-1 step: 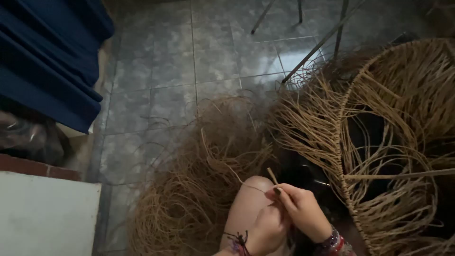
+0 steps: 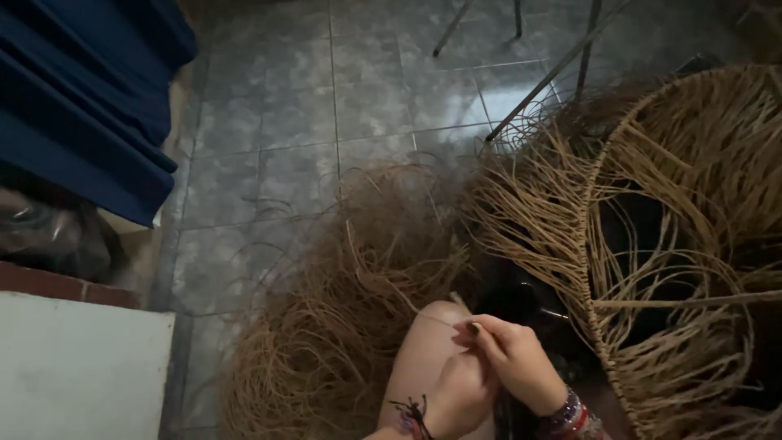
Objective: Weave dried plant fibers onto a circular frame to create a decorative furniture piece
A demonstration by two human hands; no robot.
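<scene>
Low at about 6 o'clock of the head view, both hands meet above a bare knee (image 2: 428, 342). Right hand (image 2: 521, 367) is curled nearly closed, its fingertips pinching a thin rattan strand (image 2: 440, 319) that runs off toward 10 o'clock into the loose heap; a short stub of the strand sticks up just past the fingers. Left hand (image 2: 456, 395) sits just under and against the right one, fingers folded in, but whether it grips the strand I cannot tell, since the right hand covers it. Each wrist wears a beaded or threaded bracelet (image 2: 570, 415).

At 7 to 9 o'clock from the hands lies a tangled pile of loose fibre (image 2: 326, 342) on the grey tiled floor (image 2: 277, 130). At 2 to 3 o'clock stands a half-woven wicker frame (image 2: 652, 244), curved ribs with strands hanging free, close beside the right hand. Dark metal rods (image 2: 538, 90) slant across at 1 o'clock. Blue cloth (image 2: 81, 106) hangs at 10 o'clock, a white surface (image 2: 73, 375) at 8 o'clock
</scene>
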